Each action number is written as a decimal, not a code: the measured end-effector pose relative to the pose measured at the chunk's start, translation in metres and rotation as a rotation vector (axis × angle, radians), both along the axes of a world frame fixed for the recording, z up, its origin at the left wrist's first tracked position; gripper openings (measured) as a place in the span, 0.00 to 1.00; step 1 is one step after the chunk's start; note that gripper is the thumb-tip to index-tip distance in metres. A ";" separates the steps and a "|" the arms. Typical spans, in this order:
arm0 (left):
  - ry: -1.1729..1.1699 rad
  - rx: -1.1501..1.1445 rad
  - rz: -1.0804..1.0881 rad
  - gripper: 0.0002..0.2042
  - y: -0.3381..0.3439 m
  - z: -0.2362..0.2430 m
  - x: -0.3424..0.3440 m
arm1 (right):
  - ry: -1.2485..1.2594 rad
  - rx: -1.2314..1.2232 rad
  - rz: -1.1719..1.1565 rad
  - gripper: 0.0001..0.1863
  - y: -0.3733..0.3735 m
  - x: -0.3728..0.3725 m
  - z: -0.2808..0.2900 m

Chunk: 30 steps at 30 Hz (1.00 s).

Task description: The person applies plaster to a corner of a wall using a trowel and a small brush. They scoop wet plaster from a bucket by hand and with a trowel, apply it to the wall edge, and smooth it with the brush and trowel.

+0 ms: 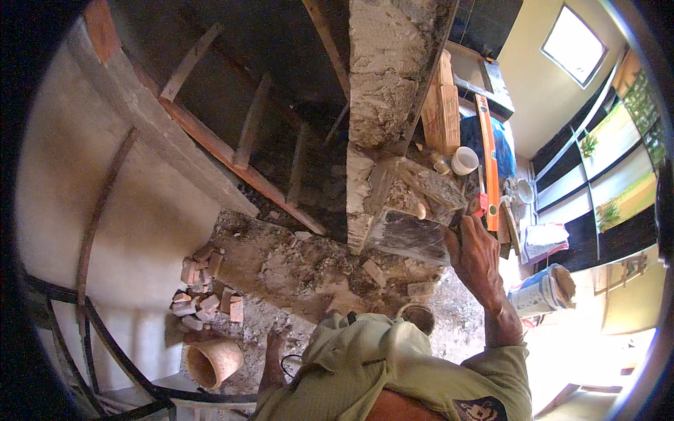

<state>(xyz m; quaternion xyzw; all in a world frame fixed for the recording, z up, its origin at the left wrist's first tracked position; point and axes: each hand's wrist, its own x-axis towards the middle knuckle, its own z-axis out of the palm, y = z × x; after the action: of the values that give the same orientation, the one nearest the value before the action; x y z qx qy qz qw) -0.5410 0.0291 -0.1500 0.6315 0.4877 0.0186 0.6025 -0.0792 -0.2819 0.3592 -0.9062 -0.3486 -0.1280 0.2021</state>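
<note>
My right hand (474,249) reaches up over the edge of a cluttered work surface. Its fingers are closed on a small red tool (479,204), which looks like a tape measure; the fingers partly cover it. Just beyond and to the right, an orange spirit level (489,154) lies lengthwise. A white cup (464,161) stands left of the level, beside wooden blocks (441,116). To the left of my wrist is a dark grey slab (407,235). My left hand (276,335) hangs low on the left, too small and indistinct to show its fingers clearly.
Broken bricks (208,302) lie in a heap by the left wall, near a tan bucket (213,363). Rubble covers the floor. A rough plastered pillar (379,77) rises ahead, next to a dark opening with wooden beams (225,151). A white-and-blue sack (540,289) stands at right.
</note>
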 end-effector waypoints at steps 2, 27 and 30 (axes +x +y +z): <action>0.065 -0.036 -0.037 0.40 -0.011 0.045 0.045 | -0.002 0.014 -0.068 0.11 -0.013 -0.003 0.006; 0.213 0.008 -0.267 0.41 0.066 0.097 0.041 | 0.096 0.418 -0.372 0.17 0.009 -0.031 -0.174; 0.225 0.026 -0.329 0.41 0.087 0.107 0.054 | 0.098 0.510 -0.404 0.17 0.028 -0.037 -0.174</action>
<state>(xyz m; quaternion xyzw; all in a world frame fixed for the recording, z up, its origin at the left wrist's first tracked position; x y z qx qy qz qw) -0.4867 0.1163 -0.0427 0.7084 0.4420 -0.1445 0.5310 -0.1164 -0.2540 0.1850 -0.8823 -0.1082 -0.2049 0.4096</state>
